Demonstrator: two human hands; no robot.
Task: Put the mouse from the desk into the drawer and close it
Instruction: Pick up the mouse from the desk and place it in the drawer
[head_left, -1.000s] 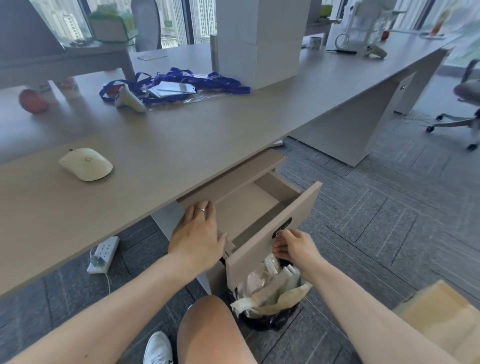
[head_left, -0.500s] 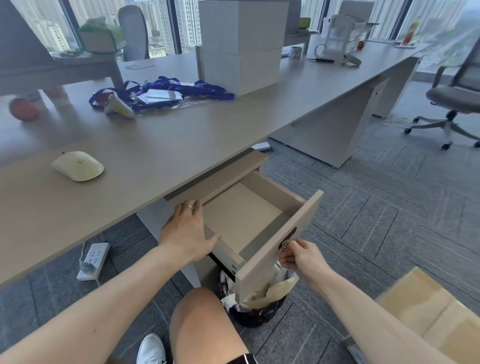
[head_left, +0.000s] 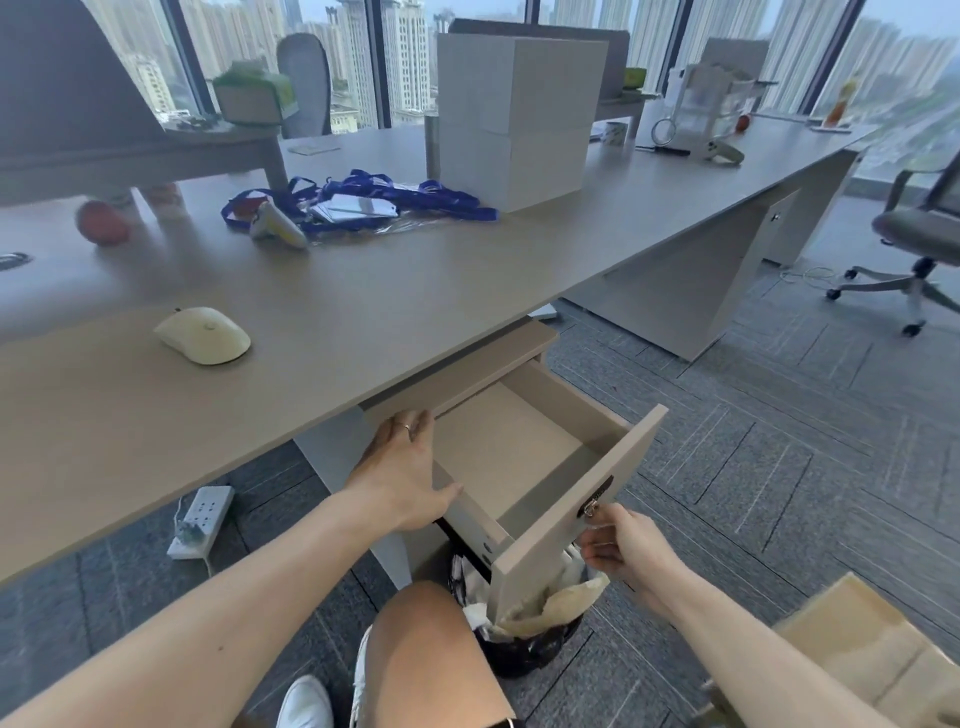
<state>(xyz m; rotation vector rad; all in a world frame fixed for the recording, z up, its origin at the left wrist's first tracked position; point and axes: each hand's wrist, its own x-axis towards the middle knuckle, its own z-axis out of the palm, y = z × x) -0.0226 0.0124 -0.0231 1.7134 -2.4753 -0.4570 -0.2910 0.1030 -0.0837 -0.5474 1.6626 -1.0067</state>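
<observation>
A cream mouse (head_left: 203, 335) lies on the beige desk (head_left: 363, 291), left of centre, untouched. Below the desk's front edge the drawer (head_left: 524, 452) is pulled far out, and its inside holds nothing. My left hand (head_left: 408, 475) rests flat on the drawer's left side wall, fingers spread, a ring on one finger. My right hand (head_left: 621, 545) pinches the small key or pull (head_left: 589, 510) at the dark handle slot on the drawer front.
A bin with a black liner and paper (head_left: 530, 623) stands under the drawer front. My knee (head_left: 431, 654) is just before it. A power strip (head_left: 202, 519) lies on the floor at left, a cardboard box (head_left: 857, 654) at right. Blue lanyards (head_left: 363, 202) and white boxes (head_left: 514, 114) sit on the desk.
The drawer has slid further out, drawn by my right hand at its front. My left hand stays on the drawer's left side. The mouse has not moved.
</observation>
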